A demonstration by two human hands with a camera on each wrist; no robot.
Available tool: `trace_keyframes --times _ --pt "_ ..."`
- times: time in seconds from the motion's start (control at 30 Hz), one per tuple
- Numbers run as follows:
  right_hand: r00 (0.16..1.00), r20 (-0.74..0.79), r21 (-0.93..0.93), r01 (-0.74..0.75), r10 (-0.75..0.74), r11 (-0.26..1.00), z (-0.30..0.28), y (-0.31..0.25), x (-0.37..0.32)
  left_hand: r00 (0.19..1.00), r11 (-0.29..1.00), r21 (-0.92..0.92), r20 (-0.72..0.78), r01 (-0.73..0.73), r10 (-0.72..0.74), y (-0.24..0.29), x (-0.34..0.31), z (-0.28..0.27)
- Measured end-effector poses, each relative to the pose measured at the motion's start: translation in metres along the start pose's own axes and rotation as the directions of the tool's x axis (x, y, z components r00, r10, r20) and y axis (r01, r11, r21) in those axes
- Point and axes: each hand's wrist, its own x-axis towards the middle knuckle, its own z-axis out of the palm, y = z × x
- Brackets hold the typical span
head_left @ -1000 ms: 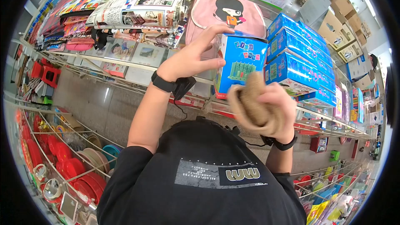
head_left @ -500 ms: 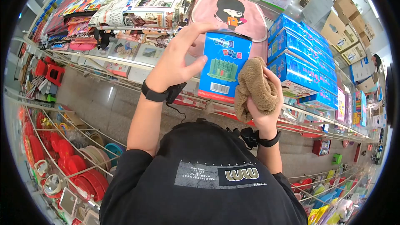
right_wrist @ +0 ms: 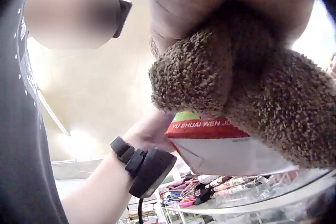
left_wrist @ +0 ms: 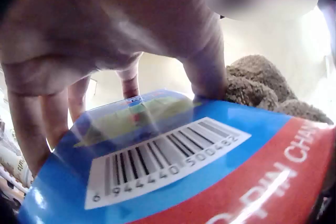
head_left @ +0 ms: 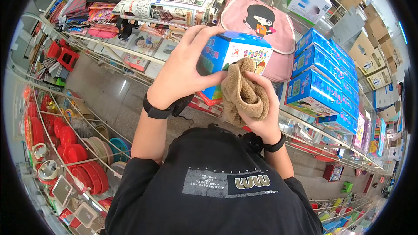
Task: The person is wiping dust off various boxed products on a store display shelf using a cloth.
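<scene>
The glossy, square-edged box (head_left: 238,51) has turned — its white printed side now faces the cloth (head_left: 245,92), seemingly offering it a different surface. The left hand (head_left: 185,67) grips the box before the pink bag (head_left: 282,35); the right hand (head_left: 266,114) clutches the nubbly, bunched brown cloth.

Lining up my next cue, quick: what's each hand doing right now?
Left hand: closed around the blue box, holding it.
Right hand: closed, holding the bunched brown cloth.
</scene>
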Motion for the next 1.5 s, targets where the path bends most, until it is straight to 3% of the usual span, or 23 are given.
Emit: trace_keyframes --times 0.07,0.3,0.4,0.47,0.6,0.73,0.87,0.97,1.0,1.1,1.5 --pt "0.999 -0.019 0.019 -0.039 0.039 0.999 -0.005 0.007 -0.004 0.999 0.997 -0.058 0.004 0.051 -0.051 -0.004 -0.003 -0.002" --pt "0.906 -0.361 0.080 -0.207 0.222 0.975 -0.039 0.029 -0.036 0.994 0.976 -0.200 -0.032 0.092 -0.100 -0.034 -0.002 0.000" --pt "0.876 -0.412 0.101 -0.228 0.249 0.968 -0.047 0.027 -0.045 0.995 0.915 -0.394 -0.013 0.088 -0.101 -0.038 0.011 0.007" --pt "0.877 -0.406 0.119 -0.226 0.255 0.967 -0.050 0.021 -0.049 0.999 0.862 -0.504 0.015 0.049 -0.048 -0.042 0.019 0.013" --pt "0.901 -0.363 0.013 -0.250 0.238 0.968 -0.055 0.011 -0.055 0.986 0.841 -0.535 0.166 0.079 0.013 -0.061 0.025 0.031" --pt "0.912 -0.288 0.052 -0.289 0.291 0.956 -0.054 0.002 -0.049 0.967 0.760 -0.634 0.254 0.140 0.034 -0.079 0.023 0.045" --pt "0.987 -0.087 -0.446 -0.160 0.135 0.881 -0.066 -0.013 -0.025 0.952 0.761 -0.639 0.289 0.113 0.102 -0.090 0.019 0.046" --pt "0.986 0.010 -0.536 -0.136 0.167 0.833 -0.060 -0.027 -0.011 0.961 0.732 -0.677 0.243 0.070 0.133 -0.087 0.017 0.046" --pt "0.961 -0.005 -0.532 -0.238 0.277 0.813 -0.055 -0.034 -0.008 0.953 0.738 -0.669 0.270 0.086 0.134 -0.089 0.016 0.044" --pt "0.955 -0.056 -0.523 -0.278 0.292 0.806 -0.043 -0.034 -0.006 0.939 0.754 -0.647 0.318 0.115 0.129 -0.095 0.012 0.040" --pt "0.960 -0.185 -0.638 -0.280 0.209 0.717 -0.014 -0.032 -0.004 0.941 0.805 -0.593 0.279 0.012 0.192 -0.104 0.001 0.037"
